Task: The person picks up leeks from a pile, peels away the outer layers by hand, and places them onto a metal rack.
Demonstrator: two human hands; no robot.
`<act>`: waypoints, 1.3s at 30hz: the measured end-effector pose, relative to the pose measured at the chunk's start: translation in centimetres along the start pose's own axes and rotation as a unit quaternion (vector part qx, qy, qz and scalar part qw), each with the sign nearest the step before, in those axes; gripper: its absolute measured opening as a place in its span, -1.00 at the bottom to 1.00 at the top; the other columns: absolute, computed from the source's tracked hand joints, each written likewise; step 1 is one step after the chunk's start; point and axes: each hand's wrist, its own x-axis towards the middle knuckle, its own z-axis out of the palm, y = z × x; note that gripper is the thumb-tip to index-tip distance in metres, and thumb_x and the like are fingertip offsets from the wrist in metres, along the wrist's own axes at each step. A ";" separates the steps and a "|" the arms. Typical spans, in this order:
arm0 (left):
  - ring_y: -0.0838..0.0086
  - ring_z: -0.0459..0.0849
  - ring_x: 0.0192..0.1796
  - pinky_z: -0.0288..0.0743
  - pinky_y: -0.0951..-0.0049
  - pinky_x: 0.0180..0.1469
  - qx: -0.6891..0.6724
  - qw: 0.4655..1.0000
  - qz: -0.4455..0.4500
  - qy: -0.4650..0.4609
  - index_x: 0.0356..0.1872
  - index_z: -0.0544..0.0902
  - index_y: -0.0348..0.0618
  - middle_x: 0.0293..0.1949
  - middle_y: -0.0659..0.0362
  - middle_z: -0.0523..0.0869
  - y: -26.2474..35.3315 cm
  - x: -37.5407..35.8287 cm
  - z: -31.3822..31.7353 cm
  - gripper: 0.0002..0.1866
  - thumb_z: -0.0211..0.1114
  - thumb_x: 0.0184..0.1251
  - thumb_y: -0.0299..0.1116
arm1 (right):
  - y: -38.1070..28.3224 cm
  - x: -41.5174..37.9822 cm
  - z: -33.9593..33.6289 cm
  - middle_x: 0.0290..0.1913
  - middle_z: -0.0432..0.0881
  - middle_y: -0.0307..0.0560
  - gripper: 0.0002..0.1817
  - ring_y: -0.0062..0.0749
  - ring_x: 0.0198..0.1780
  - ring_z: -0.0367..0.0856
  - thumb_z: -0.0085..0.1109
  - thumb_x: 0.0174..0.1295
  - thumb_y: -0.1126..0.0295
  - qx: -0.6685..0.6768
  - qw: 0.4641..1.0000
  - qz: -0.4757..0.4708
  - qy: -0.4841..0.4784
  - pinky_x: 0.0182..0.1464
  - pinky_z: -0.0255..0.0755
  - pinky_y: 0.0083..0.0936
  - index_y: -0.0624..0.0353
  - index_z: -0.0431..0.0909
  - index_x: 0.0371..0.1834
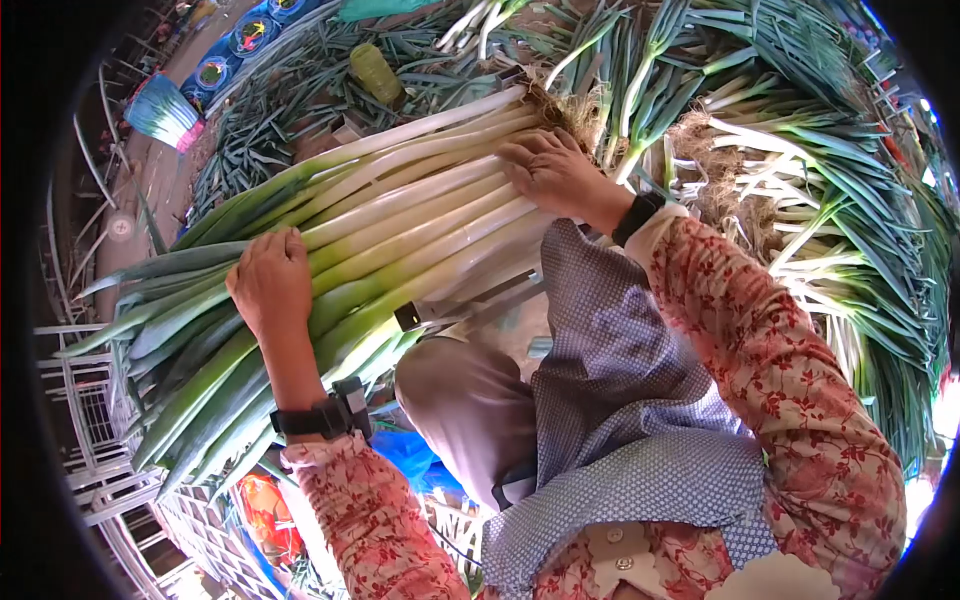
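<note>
Long leeks lie side by side in front of me, white shafts and roots to the right, green leaves to the left. My left hand rests on them where white turns to green, its fingers bent and pressed together around a stalk; what lies under them is partly hidden. Near the root end, my right hand lies over the white shafts, palm down, with its fingers spread. Brown roots stick out just beyond it. A metal edge shows beneath the leeks.
Many more leeks are heaped on the right. Loose green leaves cover the ground behind. A yellow-green container stands among them. A blue-and-pink broom lies at the upper left, and a metal rack is at the left.
</note>
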 end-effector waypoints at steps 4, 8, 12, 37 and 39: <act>0.41 0.54 0.06 0.27 0.26 0.07 0.001 1.000 -0.013 -0.027 -0.21 0.65 0.04 -0.12 0.28 0.67 0.3 0.4 -0.1 -0.65 -0.07 0.36 -0.06 | 0.4 -0.3 -0.5 0.15 0.44 -0.11 -0.61 -0.19 0.23 0.28 -0.14 0.28 0.15 -0.102 0.991 -0.086 0.024 0.28 0.03 -0.09 -0.04 0.45 0.12; 0.42 0.54 0.04 0.27 0.25 0.07 0.008 1.000 -0.003 0.013 -0.21 0.64 0.05 -0.13 0.28 0.66 -0.6 0.0 1.0 -0.65 -0.08 0.36 -0.06 | -6.0 -0.5 0.6 0.22 0.32 -0.02 -0.55 -0.20 0.28 0.18 -0.12 0.26 0.13 -0.014 0.995 -0.081 0.057 0.29 -0.01 -0.16 0.11 0.33 0.15; 0.42 0.53 0.05 0.26 0.26 0.09 0.006 0.999 -0.016 -0.037 -0.18 0.64 0.07 -0.11 0.29 0.65 0.2 0.4 -0.2 -0.66 -0.09 0.36 -0.07 | -12.3 -0.5 -1.1 0.41 0.07 0.10 -0.29 -0.12 0.45 -0.06 -0.16 0.28 -0.03 0.112 0.985 -0.094 -0.088 0.46 -0.28 -0.27 0.26 0.09 0.35; 0.21 0.65 -0.18 0.50 0.25 -0.09 0.116 0.982 0.016 -0.151 -0.16 0.66 -0.12 -0.23 0.10 0.69 1.6 0.7 -2.1 -0.68 0.00 0.38 -0.18 | 4.6 -45.9 -5.8 -0.30 0.63 0.13 -0.69 -0.04 -0.23 0.62 -0.05 0.06 0.26 0.038 0.787 0.574 -0.221 -0.21 0.47 -0.19 0.24 0.59 -0.29; 0.22 0.64 -0.23 0.49 0.25 -0.16 0.109 0.986 0.047 -0.119 -0.19 0.66 -0.13 -0.28 0.09 0.68 1.1 0.7 -1.4 -0.68 0.00 0.38 -0.18 | 4.2 -50.6 -5.1 -0.31 0.63 0.14 -0.67 -0.01 -0.24 0.62 -0.03 0.03 0.23 0.067 0.734 0.616 -0.277 -0.21 0.46 -0.16 0.26 0.60 -0.33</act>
